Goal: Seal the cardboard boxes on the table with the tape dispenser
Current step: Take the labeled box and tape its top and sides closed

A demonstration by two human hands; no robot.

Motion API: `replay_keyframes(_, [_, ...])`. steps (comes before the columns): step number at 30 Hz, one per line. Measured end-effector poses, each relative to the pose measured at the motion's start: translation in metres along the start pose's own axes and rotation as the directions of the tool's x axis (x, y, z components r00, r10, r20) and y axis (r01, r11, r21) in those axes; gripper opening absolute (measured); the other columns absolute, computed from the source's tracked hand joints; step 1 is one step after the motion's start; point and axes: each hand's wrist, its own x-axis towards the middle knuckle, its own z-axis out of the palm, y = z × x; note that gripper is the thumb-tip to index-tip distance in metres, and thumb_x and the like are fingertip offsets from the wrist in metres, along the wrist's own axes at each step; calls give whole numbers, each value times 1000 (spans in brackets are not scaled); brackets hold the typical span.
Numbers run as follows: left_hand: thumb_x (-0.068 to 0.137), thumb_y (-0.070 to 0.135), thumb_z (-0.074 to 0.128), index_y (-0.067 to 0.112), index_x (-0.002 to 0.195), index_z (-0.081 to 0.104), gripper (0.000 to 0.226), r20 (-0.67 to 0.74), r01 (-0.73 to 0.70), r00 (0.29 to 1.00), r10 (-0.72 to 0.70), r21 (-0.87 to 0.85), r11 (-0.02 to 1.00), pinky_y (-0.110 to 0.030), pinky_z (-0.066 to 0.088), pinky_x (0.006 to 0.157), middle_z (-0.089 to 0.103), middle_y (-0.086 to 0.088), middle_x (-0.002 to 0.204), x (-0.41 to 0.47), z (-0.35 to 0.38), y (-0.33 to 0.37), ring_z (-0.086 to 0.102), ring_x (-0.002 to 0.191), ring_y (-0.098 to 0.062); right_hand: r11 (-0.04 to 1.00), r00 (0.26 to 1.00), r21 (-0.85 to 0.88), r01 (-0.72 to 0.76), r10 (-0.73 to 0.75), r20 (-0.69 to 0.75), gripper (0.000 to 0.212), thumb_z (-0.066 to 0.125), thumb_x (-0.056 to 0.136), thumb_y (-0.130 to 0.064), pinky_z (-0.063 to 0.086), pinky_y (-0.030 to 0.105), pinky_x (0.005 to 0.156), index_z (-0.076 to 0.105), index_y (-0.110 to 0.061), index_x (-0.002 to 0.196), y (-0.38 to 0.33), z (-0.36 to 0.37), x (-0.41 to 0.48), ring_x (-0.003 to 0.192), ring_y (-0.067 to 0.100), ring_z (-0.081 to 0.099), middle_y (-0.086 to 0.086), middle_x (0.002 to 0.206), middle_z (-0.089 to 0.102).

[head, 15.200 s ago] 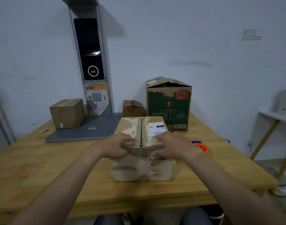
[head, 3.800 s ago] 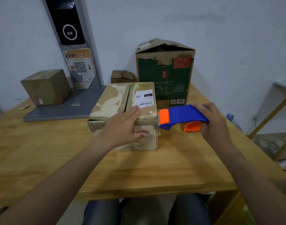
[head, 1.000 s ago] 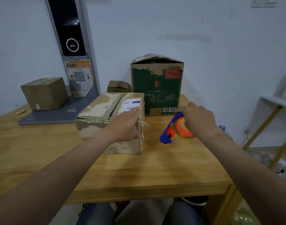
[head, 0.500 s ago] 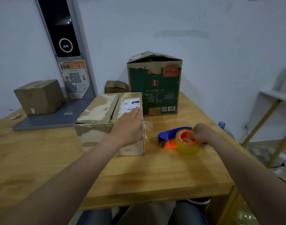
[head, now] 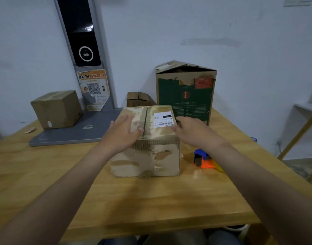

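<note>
Box (head: 148,160) sat mid-counter (head: 151,200), top seam apparently untaped. Left hand (head: 122,134) lay flat, fingers spread, on left flap; right hand (head: 188,129) open, empty, at right flap edge, likely levelling flaps for taping. Tape dispenser (head: 203,159) rested at box's 3 o'clock, within reach

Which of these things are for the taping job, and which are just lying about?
Job: near box, tape dispenser, green box, small box, left box.
Lying about: grey stand, poster, scrap.
</note>
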Motion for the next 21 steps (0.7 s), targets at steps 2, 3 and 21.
replay_keyframes(2, [98, 63, 46, 14, 158, 24, 81, 24, 63, 998, -64, 55, 997, -50, 3, 125, 16, -6, 169, 8, 0, -13, 5, 157, -23, 1000, 998, -27, 9, -8, 58, 49, 42, 96, -54, 44, 53, 103, 52, -27, 137, -24, 15, 13, 130, 29, 47, -2, 136, 56])
replay_keyframes(3, [95, 68, 47, 14, 156, 26, 84, 39, 81, 996, -84, 73, 994, -52, 4, 124, 18, -8, 168, 12, 2, -16, 6, 156, -25, 997, 997, -72, 5, 0, 71, 54, 43, 97, -55, 39, 54, 108, 50, -23, 139, -34, 24, 20, 135, 31, 41, 1, 141, 51])
replay_keyframes(21, [99, 34, 63, 39, 125, 48, 31, 63, 199, 971, -229, -740, 643, -24, 48, 75, 61, 29, 109, -4, 26, -70, 63, 98, -3, 941, 983, 285, -183, 173, 59, 53, 40, 106, -39, 44, 22, 69, 23, -27, 154, -5, 51, 11, 103, 10, 56, -11, 134, 55])
